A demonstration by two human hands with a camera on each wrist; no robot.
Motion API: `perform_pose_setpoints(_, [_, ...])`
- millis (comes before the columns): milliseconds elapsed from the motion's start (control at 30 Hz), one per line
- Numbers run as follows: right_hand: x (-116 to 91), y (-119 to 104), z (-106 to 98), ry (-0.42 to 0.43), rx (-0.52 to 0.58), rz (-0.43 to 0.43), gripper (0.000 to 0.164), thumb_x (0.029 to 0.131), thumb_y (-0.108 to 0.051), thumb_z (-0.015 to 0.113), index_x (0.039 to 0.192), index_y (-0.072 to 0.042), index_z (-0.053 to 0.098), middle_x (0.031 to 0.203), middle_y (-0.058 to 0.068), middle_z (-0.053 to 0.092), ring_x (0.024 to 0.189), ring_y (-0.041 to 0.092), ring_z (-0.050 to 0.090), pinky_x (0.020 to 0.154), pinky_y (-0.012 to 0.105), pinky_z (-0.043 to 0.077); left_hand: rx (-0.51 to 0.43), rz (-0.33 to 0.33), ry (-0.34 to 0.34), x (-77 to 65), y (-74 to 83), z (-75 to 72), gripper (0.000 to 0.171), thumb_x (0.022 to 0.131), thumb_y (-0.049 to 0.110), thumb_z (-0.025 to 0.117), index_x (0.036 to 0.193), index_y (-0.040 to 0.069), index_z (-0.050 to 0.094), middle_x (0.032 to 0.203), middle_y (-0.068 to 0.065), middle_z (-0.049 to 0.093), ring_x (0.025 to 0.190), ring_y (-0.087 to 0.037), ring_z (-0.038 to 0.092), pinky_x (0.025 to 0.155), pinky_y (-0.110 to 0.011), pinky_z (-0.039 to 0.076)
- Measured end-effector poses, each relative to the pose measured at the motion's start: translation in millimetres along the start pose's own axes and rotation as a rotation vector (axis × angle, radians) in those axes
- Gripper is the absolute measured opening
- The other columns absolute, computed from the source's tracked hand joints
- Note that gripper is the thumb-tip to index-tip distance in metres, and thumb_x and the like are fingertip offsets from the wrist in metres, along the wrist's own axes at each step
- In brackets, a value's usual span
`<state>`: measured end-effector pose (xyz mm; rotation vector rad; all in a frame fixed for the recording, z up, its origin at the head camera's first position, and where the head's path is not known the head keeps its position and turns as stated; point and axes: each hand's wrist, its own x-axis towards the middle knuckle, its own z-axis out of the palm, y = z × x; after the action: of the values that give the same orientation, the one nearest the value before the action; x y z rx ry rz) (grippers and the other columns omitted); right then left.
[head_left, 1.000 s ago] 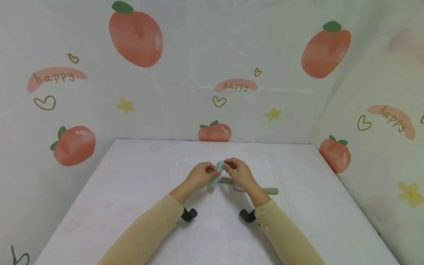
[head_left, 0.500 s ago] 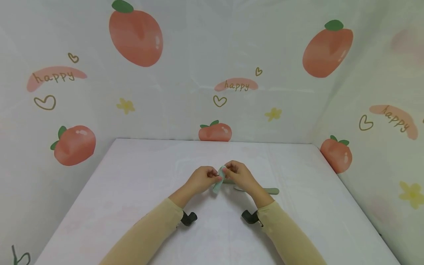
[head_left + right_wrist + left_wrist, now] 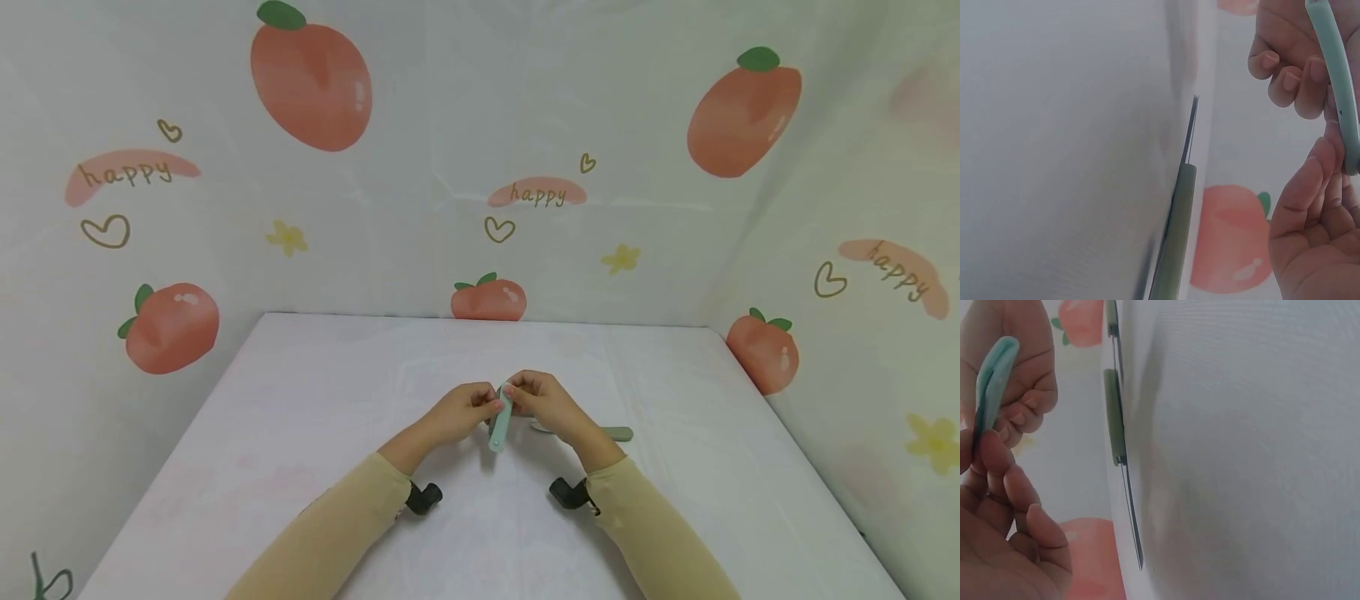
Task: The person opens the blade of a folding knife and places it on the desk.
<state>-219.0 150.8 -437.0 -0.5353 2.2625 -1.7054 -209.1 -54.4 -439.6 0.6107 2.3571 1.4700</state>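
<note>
A slim mint-green slotted handle is held just over the table between both hands, its lower end tilted toward the person. My left hand pinches it along its side with thumb and fingertips. At the upper end, my right hand pinches it between thumb and index finger, partly hiding it. A dark slot runs along the handle in the left wrist view; the right wrist view shows its smooth, slightly curved edge. Whether a blade sits inside I cannot tell.
Behind and under the right hand lies a green-handled knife, its middle hidden by the wrist. Another green-handled knife lies nearby, mostly hidden in the head view. The white table ends at a printed curtain.
Both hands have come slightly lower and nearer the person with the mint-green slotted handle. It has turned, so its long flat side now shows, and the knife behind it is more covered.
</note>
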Motion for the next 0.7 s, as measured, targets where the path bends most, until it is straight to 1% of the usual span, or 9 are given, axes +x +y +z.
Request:
perform_pose_setpoints(133, [-2.3, -1.9, -1.0, 0.001, -0.006, 0.016, 0.027, 0.104, -0.016, 0.055, 0.112, 0.008, 0.061, 0.098, 0.009, 0.069, 0.086, 0.015, 0.066, 0.081, 0.033, 0.054, -0.031, 0.006, 0.03, -1.8, 1.7, 0.2, 0.026, 0.104, 0.027, 0.056, 0.088, 0.007, 0.062, 0.081, 0.001, 0.062, 0.085, -0.031, 0.058, 0.068, -0.032, 0.04])
perform_pose_setpoints(200, [-3.8, -3.6, -2.1, 0.006, -0.001, 0.018, 0.027, 0.104, -0.016, 0.055, 0.112, 0.009, 0.061, 0.099, 0.01, 0.069, 0.086, 0.016, 0.067, 0.083, 0.036, 0.055, -0.038, 0.026, 0.044, -2.1, 2.1, 0.2, 0.026, 0.103, 0.026, 0.057, 0.087, 0.007, 0.062, 0.08, 0.0, 0.061, 0.085, -0.033, 0.058, 0.068, -0.032, 0.04])
perform_pose_setpoints(300, [-5.0, -5.6, -3.5, 0.014, 0.014, 0.017, 0.028, 0.104, -0.016, 0.056, 0.112, 0.01, 0.061, 0.096, 0.009, 0.07, 0.085, 0.016, 0.067, 0.082, 0.036, 0.055, -0.039, 0.06, 0.061, -2.7, 2.5, 0.2, 0.026, 0.103, 0.024, 0.057, 0.087, 0.004, 0.062, 0.08, -0.003, 0.062, 0.083, -0.033, 0.057, 0.068, -0.031, 0.04])
perform_pose_setpoints(400, [-4.8, -6.8, -3.9, 0.022, 0.021, 0.013, 0.028, 0.104, -0.017, 0.057, 0.111, 0.009, 0.061, 0.092, 0.005, 0.069, 0.082, 0.016, 0.066, 0.078, 0.033, 0.054, -0.036, 0.09, 0.078, -3.2, 1.6, -0.1, 0.026, 0.103, 0.022, 0.056, 0.086, 0.003, 0.062, 0.08, -0.004, 0.062, 0.082, -0.033, 0.057, 0.068, -0.031, 0.04])
perform_pose_setpoints(567, [-4.5, -8.9, -3.3, 0.043, 0.024, 0.028, 0.027, 0.104, -0.018, 0.056, 0.11, 0.008, 0.062, 0.09, 0.002, 0.069, 0.081, 0.015, 0.066, 0.076, 0.029, 0.054, -0.033, 0.122, 0.11, -3.0, -2.2, -0.4, 0.026, 0.103, 0.022, 0.057, 0.082, 0.007, 0.06, 0.08, -0.003, 0.063, 0.08, -0.032, 0.057, 0.066, -0.03, 0.041])
perform_pose_setpoints(700, [-4.8, -8.0, -4.8, 0.067, 0.051, 0.055, 0.027, 0.104, -0.018, 0.056, 0.109, 0.008, 0.062, 0.089, 0.002, 0.068, 0.081, 0.015, 0.064, 0.077, 0.029, 0.053, -0.063, 0.15, 0.169, -1.8, -6.7, -0.6, 0.028, 0.103, 0.02, 0.058, 0.079, 0.005, 0.057, 0.081, -0.01, 0.064, 0.077, -0.028, 0.057, 0.065, -0.029, 0.042])
